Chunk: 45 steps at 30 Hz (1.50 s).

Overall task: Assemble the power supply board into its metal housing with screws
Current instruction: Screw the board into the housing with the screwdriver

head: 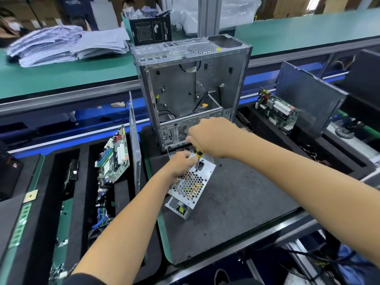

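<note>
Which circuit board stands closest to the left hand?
The motherboard upright in the foam slot just left of the work mat; the other board stands far right, beyond the computer case.

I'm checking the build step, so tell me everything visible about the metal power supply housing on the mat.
The power supply housing is a small silvery sheet-metal box, tilted, lying on the dark mat in front of the open computer case. Its upper face has a honeycomb grille showing parts inside, plus a black socket. The left hand grips its far edge; the right hand holds a yellow-black screwdriver tip-down on it.

The metal housing [190, 185] lies on the mat [236, 202], before the computer case [191, 89].
</note>
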Each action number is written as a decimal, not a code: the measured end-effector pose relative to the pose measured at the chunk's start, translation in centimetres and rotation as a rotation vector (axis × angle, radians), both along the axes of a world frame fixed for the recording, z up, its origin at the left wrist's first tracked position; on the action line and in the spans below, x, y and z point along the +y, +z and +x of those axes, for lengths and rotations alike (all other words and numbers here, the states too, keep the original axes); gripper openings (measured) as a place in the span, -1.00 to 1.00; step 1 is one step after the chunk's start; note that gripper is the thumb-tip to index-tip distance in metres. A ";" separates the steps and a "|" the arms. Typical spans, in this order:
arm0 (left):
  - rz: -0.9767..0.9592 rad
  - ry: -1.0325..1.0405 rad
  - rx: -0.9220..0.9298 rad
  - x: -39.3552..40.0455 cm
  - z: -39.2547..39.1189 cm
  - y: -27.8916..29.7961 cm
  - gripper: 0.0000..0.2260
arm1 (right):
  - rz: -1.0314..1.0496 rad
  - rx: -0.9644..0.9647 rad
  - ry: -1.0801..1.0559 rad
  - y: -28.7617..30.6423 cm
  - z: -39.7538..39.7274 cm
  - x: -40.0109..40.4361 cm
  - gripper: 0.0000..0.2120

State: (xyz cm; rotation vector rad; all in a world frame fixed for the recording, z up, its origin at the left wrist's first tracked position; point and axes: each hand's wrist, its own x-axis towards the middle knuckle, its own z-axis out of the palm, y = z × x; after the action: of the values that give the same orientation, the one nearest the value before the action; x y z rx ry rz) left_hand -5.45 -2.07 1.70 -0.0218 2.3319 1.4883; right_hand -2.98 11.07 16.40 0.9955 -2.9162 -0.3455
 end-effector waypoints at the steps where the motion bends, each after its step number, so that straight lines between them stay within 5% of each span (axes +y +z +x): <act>1: 0.002 -0.003 0.002 0.0 0.0 0.0 -0.86 | -0.009 -0.026 -0.019 0.0 0.0 0.2 -0.73; 4: 0.007 -0.007 0.006 0.1 0.0 0.1 -0.88 | -0.104 -0.281 -0.006 0.5 0.0 0.5 -0.92; 6: 0.000 -0.005 0.010 0.1 0.0 0.1 -0.87 | -0.122 -0.337 0.052 0.8 0.2 0.6 -0.85; 17: 0.014 -0.006 -0.016 0.1 0.2 0.3 -0.91 | -0.244 -0.224 0.063 0.1 -0.9 0.5 -0.92; 23: -0.011 0.006 0.020 0.4 -0.1 0.5 -0.93 | -0.644 -0.554 -0.019 -0.8 -1.9 1.3 -0.79; 29: -0.154 0.082 0.068 1.2 -1.0 1.0 -0.89 | -0.906 -0.507 -0.257 -1.8 -5.2 3.0 -0.78; 36: -0.432 -0.194 0.249 3.8 -1.5 1.5 -0.69 | -0.908 -0.435 -0.427 -3.4 -8.6 6.2 -0.96; 41: -0.404 -0.263 0.330 3.7 -2.2 0.8 -0.80 | -0.783 -0.438 -0.526 -6.1 -10.8 8.0 -0.67; 45: -0.206 -0.240 0.266 2.5 -3.2 0.6 -0.89 | -0.711 -0.528 -0.608 -9.3 -12.7 8.7 -0.64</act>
State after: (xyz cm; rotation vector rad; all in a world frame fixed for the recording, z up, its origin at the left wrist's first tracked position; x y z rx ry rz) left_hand -8.65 0.39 2.32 0.4111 2.5782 1.1916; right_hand -15.68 19.81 7.07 0.0856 -3.2674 1.0303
